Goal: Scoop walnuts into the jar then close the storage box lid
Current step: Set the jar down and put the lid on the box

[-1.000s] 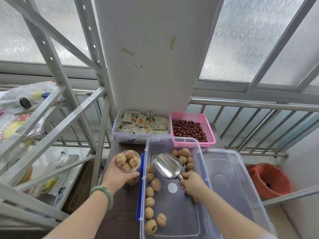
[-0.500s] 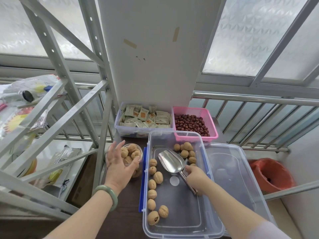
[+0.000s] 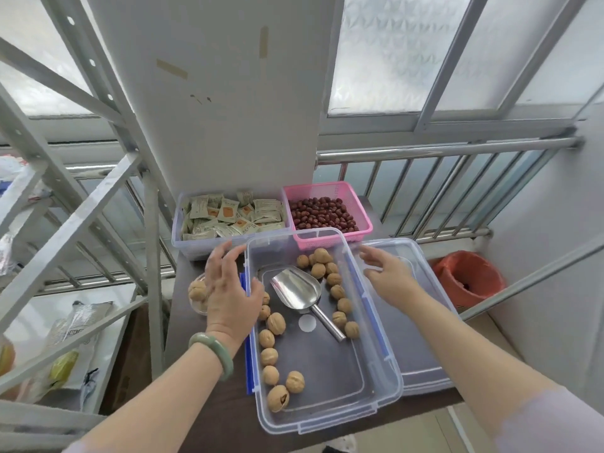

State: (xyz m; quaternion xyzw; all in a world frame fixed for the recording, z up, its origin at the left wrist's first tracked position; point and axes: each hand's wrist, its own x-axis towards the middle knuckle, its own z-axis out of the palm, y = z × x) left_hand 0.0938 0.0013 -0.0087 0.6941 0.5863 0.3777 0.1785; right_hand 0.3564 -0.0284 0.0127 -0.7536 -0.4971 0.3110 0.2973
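A: Presently, head view: which step is in hand?

B: Scooping looks finished. The steel scoop (image 3: pixel 295 291) lies loose in the clear plastic storage box (image 3: pixel 389 392) at the dark bench's middle, among leftover walnuts (image 3: pixel 276 323). The small clear jar (image 3: pixel 197 294), full of walnuts, stands at the bench's left edge, partly behind the left hand (image 3: pixel 228 289).

A: Hand states?

B: Both spread open, holding nothing. The right hand (image 3: pixel 387 276) hovers over the clear lid (image 3: pixel 421 354), which lies flat beside the box, toward the bench's right edge.

A: Next move?

B: Probably grip the lid, swing it over the box, and align the blue latches (image 3: pixel 249 364) before pressing.
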